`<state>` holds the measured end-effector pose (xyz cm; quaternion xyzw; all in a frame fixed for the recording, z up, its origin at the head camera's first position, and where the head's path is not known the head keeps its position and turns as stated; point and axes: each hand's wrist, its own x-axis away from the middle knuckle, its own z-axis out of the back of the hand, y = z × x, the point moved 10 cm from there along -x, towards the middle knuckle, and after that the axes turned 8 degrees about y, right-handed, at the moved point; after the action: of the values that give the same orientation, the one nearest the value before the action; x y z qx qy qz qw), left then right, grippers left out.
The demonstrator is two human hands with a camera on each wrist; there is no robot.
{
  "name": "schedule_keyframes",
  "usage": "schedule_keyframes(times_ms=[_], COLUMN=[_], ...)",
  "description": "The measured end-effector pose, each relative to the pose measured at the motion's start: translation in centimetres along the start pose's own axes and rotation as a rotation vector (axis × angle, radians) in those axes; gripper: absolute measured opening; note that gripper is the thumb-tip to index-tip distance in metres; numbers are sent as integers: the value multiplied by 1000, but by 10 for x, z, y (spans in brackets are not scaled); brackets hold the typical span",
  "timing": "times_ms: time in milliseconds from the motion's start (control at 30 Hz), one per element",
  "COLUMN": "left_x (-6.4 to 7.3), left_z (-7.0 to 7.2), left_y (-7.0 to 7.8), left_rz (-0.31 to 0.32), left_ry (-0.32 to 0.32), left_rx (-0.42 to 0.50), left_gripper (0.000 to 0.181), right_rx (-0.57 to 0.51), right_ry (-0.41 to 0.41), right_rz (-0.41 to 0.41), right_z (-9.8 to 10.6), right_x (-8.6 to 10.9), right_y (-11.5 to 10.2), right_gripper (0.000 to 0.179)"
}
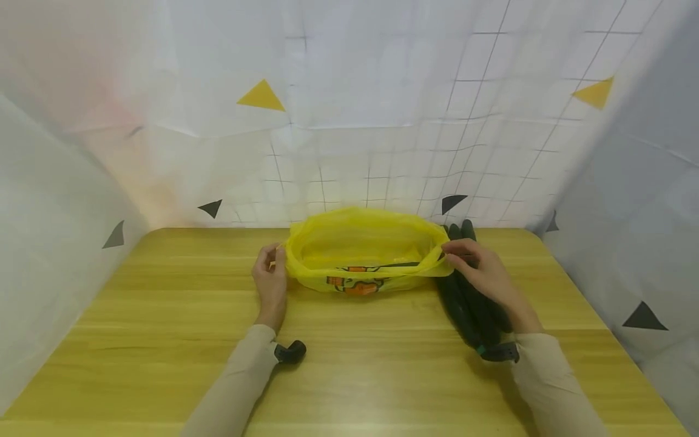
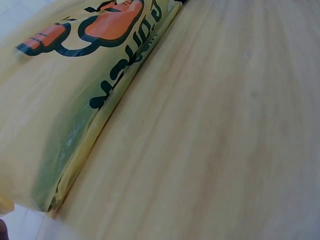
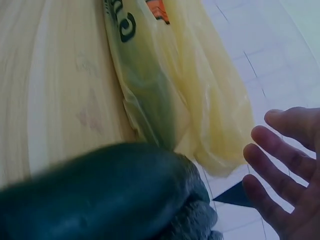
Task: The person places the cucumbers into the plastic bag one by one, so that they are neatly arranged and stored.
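Observation:
A yellow plastic bag (image 1: 357,282) with orange and black print lies on the table, its mouth spread wide toward me. My left hand (image 1: 270,276) pinches the left end of its rim. At the right end, my right hand (image 1: 480,267) has its fingertips by the rim. In the right wrist view, that hand's fingers (image 3: 287,172) look loose and spread beside the bag's edge. Several long dark green cucumbers (image 1: 461,309) lie side by side under my right hand and wrist. A dark green long shape (image 3: 155,107) shows through the bag's plastic.
The wooden table (image 1: 355,376) reaches back to a white sheet-covered wall (image 1: 360,91) with grid lines and yellow and black triangles. Sheets also flank both sides. A black wrist strap (image 1: 292,352) sits on my left wrist.

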<state>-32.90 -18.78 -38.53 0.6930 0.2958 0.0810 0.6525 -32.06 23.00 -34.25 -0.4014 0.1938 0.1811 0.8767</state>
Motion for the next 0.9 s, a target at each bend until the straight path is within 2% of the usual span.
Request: schedule_keyframes(times_ms=[167, 300, 900], left_x=[1, 1, 1], left_z=[-2, -2, -1], left_y=[1, 1, 0], left_rz=[-1, -3, -4], left_ry=[-11, -15, -17], left_rx=[-12, -3, -10], left_gripper=[24, 24, 24], right_rx=[75, 74, 90], right_ry=[18, 17, -17], right_rz=[-74, -136, -191], right_z=[13, 19, 32], right_x=[3, 4, 15], right_y=[12, 24, 57], right_gripper=[29, 33, 37])
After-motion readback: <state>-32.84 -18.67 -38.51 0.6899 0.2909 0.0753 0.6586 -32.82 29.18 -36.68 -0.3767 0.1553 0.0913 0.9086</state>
